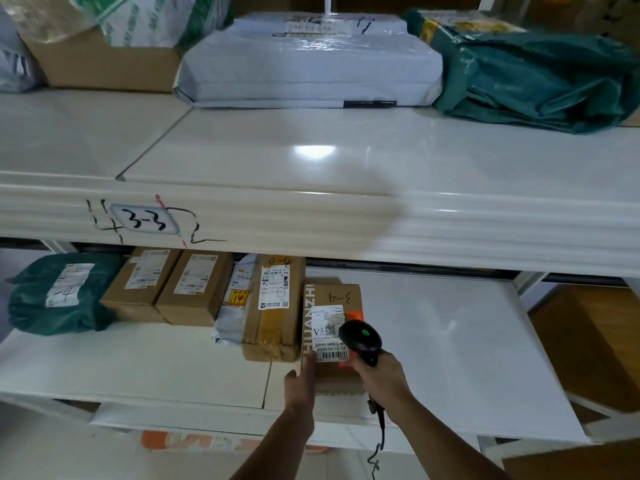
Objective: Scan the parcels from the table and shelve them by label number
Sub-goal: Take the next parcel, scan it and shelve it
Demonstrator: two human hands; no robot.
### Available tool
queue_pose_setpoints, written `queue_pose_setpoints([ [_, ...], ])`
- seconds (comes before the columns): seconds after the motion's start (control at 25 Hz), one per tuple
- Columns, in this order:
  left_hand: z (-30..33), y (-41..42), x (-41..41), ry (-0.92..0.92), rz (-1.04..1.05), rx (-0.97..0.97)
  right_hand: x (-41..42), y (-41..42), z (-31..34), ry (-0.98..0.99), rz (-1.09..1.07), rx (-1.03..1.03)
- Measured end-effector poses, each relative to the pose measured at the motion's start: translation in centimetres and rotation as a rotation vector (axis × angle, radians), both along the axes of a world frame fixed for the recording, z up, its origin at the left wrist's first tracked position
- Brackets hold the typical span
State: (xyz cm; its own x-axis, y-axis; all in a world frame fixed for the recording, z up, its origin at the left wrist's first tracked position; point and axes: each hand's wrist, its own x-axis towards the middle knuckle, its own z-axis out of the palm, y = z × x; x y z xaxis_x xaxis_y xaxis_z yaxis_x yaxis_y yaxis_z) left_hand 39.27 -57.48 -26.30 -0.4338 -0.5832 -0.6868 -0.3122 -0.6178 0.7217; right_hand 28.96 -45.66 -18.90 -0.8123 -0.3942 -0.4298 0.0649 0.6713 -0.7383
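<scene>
A brown cardboard parcel (334, 327), handwritten "3-4" above its white barcode label, lies on the lower shelf (450, 341) just right of a taped box (273, 306). The left hand (300, 382) presses extended fingers against the parcel's near-left corner. The right hand (379, 377) grips a black barcode scanner (362, 339) over the label.

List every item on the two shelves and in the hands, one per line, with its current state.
Brown parcel marked 3-4: flat on lower shelf, label up.
Scanner: green light on, over the label.
Right hand: grips scanner.
Left hand: fingers against parcel's left edge.
Parcel marked 4-4: beside it, label up.
White mailer: flat on upper shelf.
</scene>
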Motion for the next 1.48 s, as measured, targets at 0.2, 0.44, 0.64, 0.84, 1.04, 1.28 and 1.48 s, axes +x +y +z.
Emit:
queue_pose_setpoints([
  [0.2,2.1,2.4,0.1,-0.072,-0.011,0.278,0.4,0.1,0.5,0.015,-0.021,0.019],
  [0.44,1.6,1.5,-2.1,0.062,-0.025,0.28,-0.1,-0.5,1.5,0.029,0.022,0.043],
  [0.64,2.6,-1.3,-4.9,0.048,-0.039,0.256,-2.0,-2.4,2.4,0.022,0.095,0.072],
  [0.84,3.1,-3.9,-6.4,0.032,-0.144,0.258,-2.9,-4.1,3.0,0.063,0.111,0.067],
  [1.04,4.3,-3.7,-4.7,0.03,-0.176,0.295,-2.7,-3.3,3.8,0.082,0.093,0.048],
  [1.28,10.4,-3.7,-3.9,-0.115,-0.445,-0.05,-1.4,2.5,7.7,0.107,-0.011,0.006],
  [1.48,16.6,0.1,-7.0,-0.08,-0.848,-0.858,-0.6,9.3,13.5,0.136,-0.076,-0.102],
])
